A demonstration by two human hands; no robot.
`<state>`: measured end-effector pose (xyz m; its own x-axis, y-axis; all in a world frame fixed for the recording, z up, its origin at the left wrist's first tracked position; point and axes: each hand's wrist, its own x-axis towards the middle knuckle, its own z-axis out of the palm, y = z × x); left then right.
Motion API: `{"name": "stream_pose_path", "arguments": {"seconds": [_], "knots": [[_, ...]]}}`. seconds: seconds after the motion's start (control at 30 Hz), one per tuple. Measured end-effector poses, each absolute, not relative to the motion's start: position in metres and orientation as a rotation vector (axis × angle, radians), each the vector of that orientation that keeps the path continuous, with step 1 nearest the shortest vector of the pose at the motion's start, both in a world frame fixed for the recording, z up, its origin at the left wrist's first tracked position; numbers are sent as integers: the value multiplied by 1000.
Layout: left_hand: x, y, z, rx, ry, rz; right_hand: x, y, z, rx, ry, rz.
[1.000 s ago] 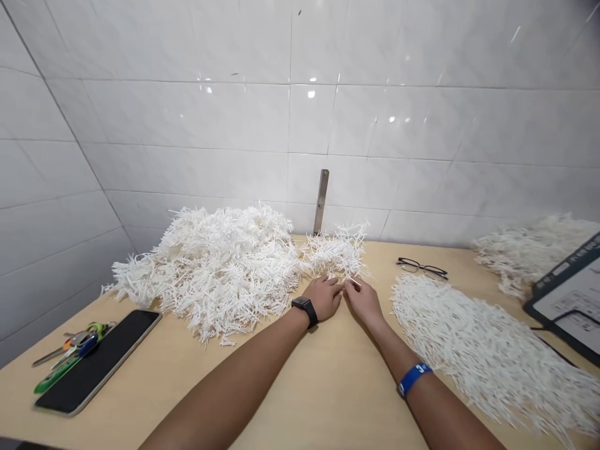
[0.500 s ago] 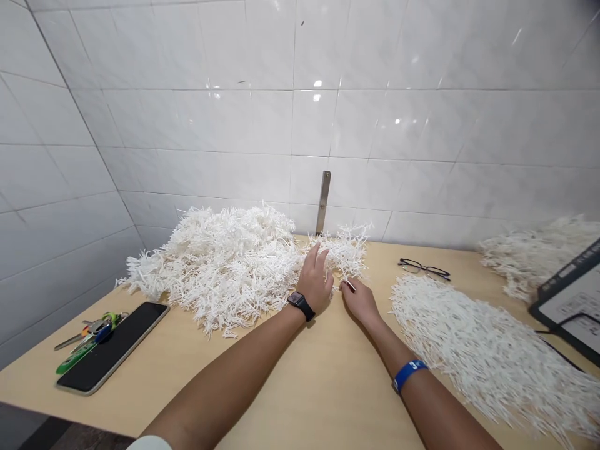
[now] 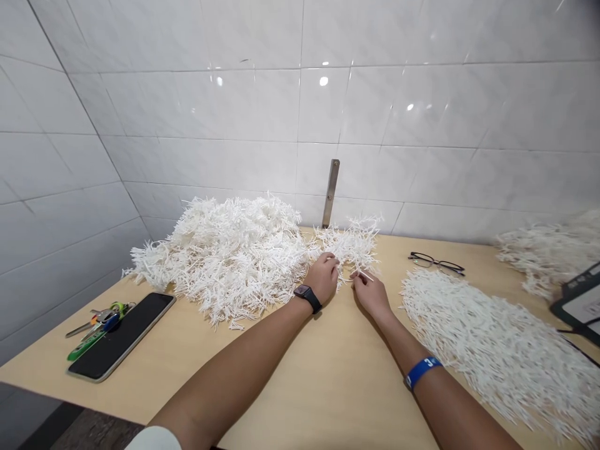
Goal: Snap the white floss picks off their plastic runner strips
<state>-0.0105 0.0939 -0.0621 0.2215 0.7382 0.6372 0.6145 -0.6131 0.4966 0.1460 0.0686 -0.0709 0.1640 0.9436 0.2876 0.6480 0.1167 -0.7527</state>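
Observation:
My left hand (image 3: 323, 277), with a black watch on the wrist, is at the near edge of a small pile of thin, branched white pieces (image 3: 352, 240). Its fingers are curled inward, and what lies between them is hidden. Close by on the right, my right hand (image 3: 371, 294) pinches a thin white stick-like piece (image 3: 365, 275) between thumb and fingers. A much larger heap of the same branched white pieces (image 3: 234, 250) rises to the left of my hands. To the right, short white pieces (image 3: 497, 337) lie spread in a wide, flat layer.
Eyeglasses (image 3: 437, 263) lie behind the flat layer. A phone (image 3: 124, 334) and keys (image 3: 100, 320) rest at the left of the wooden table (image 3: 319, 394). Another white pile (image 3: 548, 250) and a dark-framed object (image 3: 579, 300) are far right. A metal strip (image 3: 330, 194) stands against the tiled wall.
My left fingers, spread before, have curled in at the small pile. The white piece in my right hand now points out to the right. The view has shifted slightly.

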Motion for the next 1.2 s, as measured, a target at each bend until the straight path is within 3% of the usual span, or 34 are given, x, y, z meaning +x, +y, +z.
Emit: {"name": "stream_pose_path", "arguments": {"seconds": [0.93, 1.2], "knots": [[-9, 95, -66, 2134, 1284, 1247, 148, 71, -75, -1589, -1520, 564], [-9, 92, -60, 1970, 1076, 1256, 149, 71, -75, -1598, -1530, 557]]}}
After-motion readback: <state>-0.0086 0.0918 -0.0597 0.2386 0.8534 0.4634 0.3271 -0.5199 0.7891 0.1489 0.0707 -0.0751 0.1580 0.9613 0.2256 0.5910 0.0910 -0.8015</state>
